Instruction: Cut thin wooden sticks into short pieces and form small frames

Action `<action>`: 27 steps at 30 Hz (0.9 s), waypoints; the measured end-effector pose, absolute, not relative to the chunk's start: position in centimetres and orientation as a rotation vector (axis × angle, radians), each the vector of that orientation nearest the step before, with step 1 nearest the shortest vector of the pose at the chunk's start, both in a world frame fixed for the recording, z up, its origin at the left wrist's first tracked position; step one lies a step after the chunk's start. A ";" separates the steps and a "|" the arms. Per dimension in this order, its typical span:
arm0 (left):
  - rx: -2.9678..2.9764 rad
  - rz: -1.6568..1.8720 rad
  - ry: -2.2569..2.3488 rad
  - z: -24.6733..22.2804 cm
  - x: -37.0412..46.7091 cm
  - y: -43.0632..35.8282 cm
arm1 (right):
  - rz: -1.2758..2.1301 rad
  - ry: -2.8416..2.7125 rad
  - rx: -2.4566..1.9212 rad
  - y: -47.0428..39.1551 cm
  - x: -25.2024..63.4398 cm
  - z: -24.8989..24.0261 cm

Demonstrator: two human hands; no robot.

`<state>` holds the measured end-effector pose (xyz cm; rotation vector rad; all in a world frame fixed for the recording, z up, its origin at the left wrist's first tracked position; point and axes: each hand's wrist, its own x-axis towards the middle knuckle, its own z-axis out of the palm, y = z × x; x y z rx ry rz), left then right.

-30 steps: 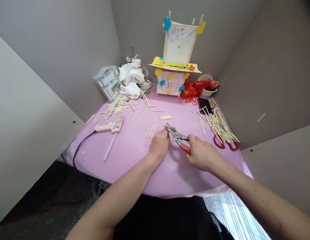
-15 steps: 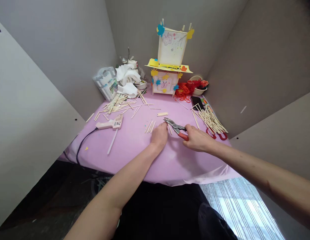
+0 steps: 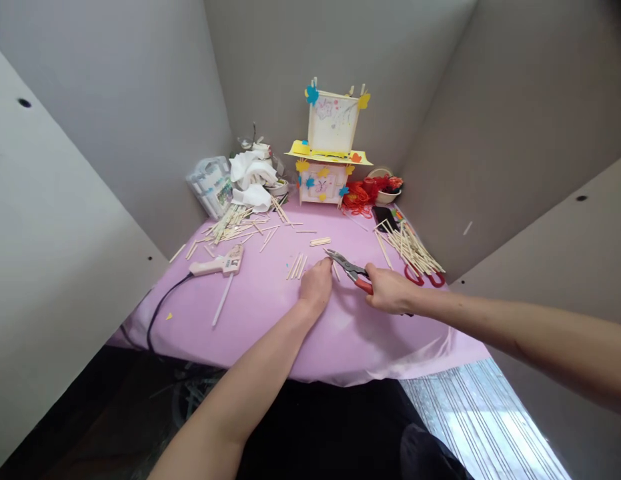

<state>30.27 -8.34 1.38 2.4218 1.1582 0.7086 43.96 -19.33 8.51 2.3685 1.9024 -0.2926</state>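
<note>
In the head view my right hand (image 3: 390,288) is wrapped round the red handles of a pair of pliers (image 3: 346,265). The jaws point left and lie right at the fingertips of my left hand (image 3: 317,285). That hand is closed, pinching a thin wooden stick (image 3: 337,271) whose lower end shows beside the fingers; the rest of it is mostly hidden. Several short cut sticks (image 3: 296,267) lie side by side just left of my left hand. Beyond the pliers, a small bundle of short sticks (image 3: 320,241) rests on the pink cloth.
A hot glue gun (image 3: 217,263) with a black cord lies at left. Loose sticks (image 3: 235,223) spread behind it, and more sticks (image 3: 415,247) cover red-handled scissors (image 3: 433,280) at right. A decorated stick-and-paper lantern (image 3: 323,180) stands at the back, near a phone (image 3: 385,219).
The view has tilted, so the table's things sit slightly lower and mostly further left. Both hands keep nearly the same place, with the pliers' jaws still at my left fingertips.
</note>
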 end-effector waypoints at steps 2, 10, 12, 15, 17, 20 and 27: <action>2.405 0.696 1.171 1.6 30.2 -8.4 | -0.292 1.928 2.351 -19.1 44.2 8.9; 2.373 0.715 1.189 1.9 29.9 -7.8 | -0.238 1.898 2.386 -19.0 45.3 9.1; 2.341 0.750 1.168 1.9 29.8 -7.7 | -0.307 1.904 2.438 -18.8 45.6 9.4; 2.240 0.842 1.111 1.7 29.4 -7.4 | -0.510 1.890 2.610 -17.9 46.1 10.4; 2.126 0.907 1.046 1.7 29.2 -7.3 | -0.602 1.927 2.728 -17.1 46.4 10.8; 1.914 0.956 0.917 1.8 29.0 -7.3 | -0.845 2.052 2.887 -16.1 47.0 10.5; 1.417 0.786 0.766 4.2 28.4 -7.3 | -2.247 1.993 2.870 -14.4 48.6 7.7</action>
